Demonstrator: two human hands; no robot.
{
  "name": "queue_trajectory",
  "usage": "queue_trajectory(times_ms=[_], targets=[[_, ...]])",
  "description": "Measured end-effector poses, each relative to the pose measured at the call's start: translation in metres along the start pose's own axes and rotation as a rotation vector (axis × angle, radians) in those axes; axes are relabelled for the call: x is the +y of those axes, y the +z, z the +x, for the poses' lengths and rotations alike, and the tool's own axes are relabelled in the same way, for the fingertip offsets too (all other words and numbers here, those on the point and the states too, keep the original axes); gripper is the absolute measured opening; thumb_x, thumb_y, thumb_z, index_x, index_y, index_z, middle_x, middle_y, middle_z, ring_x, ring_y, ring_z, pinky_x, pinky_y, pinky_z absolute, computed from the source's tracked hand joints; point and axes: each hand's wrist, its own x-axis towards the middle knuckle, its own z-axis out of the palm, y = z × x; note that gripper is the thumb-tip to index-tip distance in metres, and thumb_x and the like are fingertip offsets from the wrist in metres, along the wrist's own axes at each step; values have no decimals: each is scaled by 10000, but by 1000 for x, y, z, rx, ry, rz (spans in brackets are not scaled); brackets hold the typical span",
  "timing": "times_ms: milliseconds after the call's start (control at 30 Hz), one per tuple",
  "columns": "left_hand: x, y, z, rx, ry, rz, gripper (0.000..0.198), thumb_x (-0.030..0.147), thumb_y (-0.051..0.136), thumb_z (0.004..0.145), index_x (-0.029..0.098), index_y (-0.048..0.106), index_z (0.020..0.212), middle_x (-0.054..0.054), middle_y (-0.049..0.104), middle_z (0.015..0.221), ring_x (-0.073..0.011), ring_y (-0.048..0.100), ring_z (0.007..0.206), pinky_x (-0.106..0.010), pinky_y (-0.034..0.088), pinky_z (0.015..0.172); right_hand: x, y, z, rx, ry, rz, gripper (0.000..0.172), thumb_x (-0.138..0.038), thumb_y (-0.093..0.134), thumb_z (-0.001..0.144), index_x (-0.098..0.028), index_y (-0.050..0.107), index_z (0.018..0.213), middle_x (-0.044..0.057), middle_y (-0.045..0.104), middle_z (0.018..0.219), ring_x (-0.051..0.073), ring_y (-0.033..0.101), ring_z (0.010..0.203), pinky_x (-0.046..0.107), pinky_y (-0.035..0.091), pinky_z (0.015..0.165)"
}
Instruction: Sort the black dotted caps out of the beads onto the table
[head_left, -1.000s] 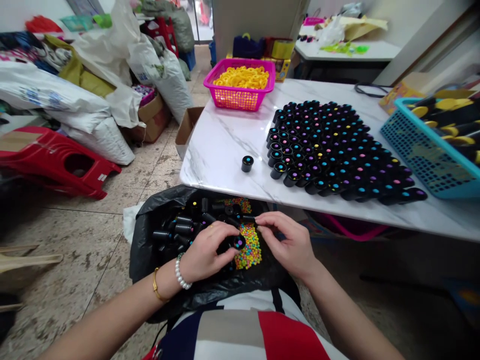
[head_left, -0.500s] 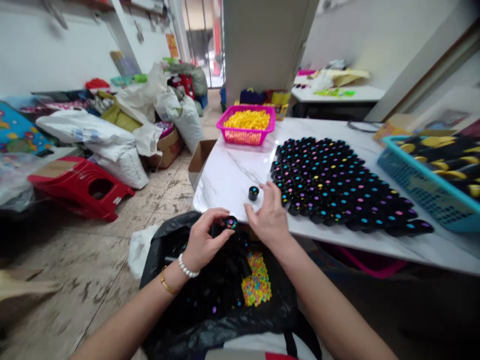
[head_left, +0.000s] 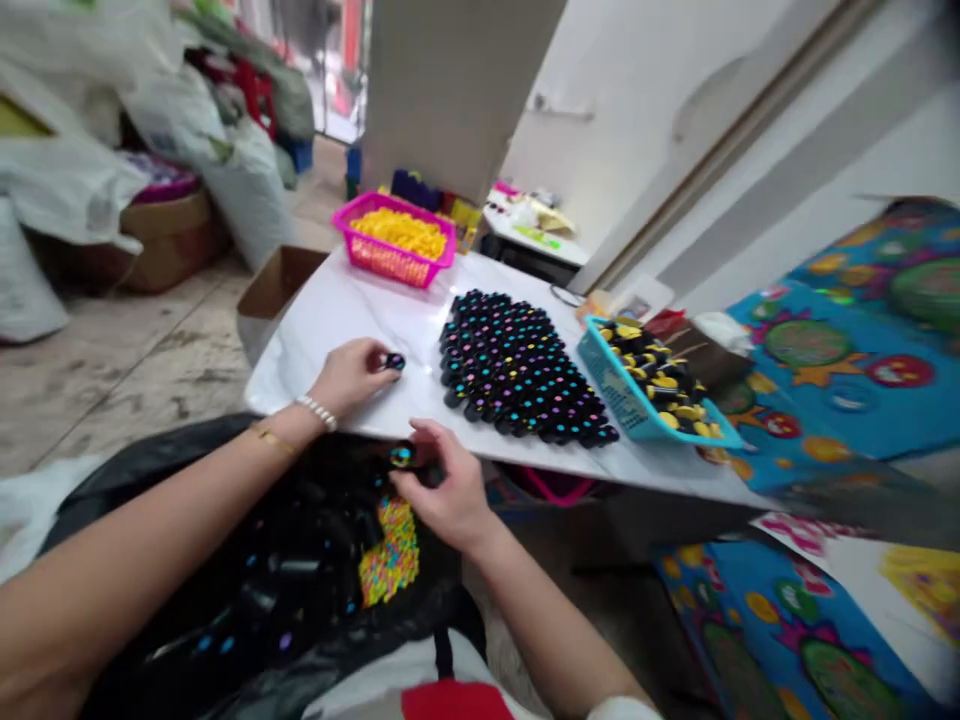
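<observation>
My left hand (head_left: 352,374) rests on the white marble table (head_left: 345,310), fingers closed on a small black cap with a coloured dot (head_left: 394,362). My right hand (head_left: 442,487) sits lower, at the table's front edge above the black bag (head_left: 225,560) on my lap, pinching another black cap with a blue-yellow dot (head_left: 401,456). In the bag lie more black caps and a heap of small coloured beads (head_left: 388,555). A dense block of upright black caps with coloured dots (head_left: 517,365) stands on the table right of my left hand.
A pink basket of yellow pieces (head_left: 395,240) sits at the table's far end. A blue basket of black and yellow parts (head_left: 652,385) stands at the right. Colourful printed sheets (head_left: 840,340) lie to the right. Sacks and a cardboard box (head_left: 165,225) crowd the floor at left.
The view swung right. My left hand moved from above the bag up onto the table with its cap. My right hand came back from the table to the bag's edge, holding a cap.
</observation>
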Motion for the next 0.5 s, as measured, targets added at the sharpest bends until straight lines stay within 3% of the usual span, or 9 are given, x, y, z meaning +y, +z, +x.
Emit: queue_trajectory(times_ms=[67,167,233,367,500], targets=[[-1,3,1,-49,46,-16,278,325,655,723,144,664,934,-41,632,795,-199,588,736,-316,454,710,-4,-10,-13,-35,23,-35,378,-161,637,763,-216,593,1135,21,654,973,144,618,829,270,517,781],[-1,4,2,-74,51,-9,439,345,684,719,140,631,1104,-36,631,843,-191,585,756,-305,456,728,0,-15,-16,-60,52,-55,324,-171,641,792,-219,618,1112,19,652,953,138,606,766,267,513,732],[1,5,5,-84,27,45,514,392,697,722,160,613,1173,-37,634,849,-204,585,776,-318,451,743,7,-9,-7,-2,52,-115,305,-195,647,808,-205,613,1111,21,647,917,135,595,712,261,507,688],[4,7,9,-93,55,118,401,370,691,729,201,658,1092,-40,651,842,-213,585,769,-325,449,722,21,11,27,155,46,-384,275,-231,644,843,-149,601,1101,65,658,919,174,623,753,297,505,736],[2,3,-2,-99,124,133,502,237,608,756,139,551,1246,-39,627,843,-189,576,733,-307,471,711,24,24,53,151,166,-632,250,-299,697,833,-143,608,1007,82,676,894,218,662,793,298,502,694]])
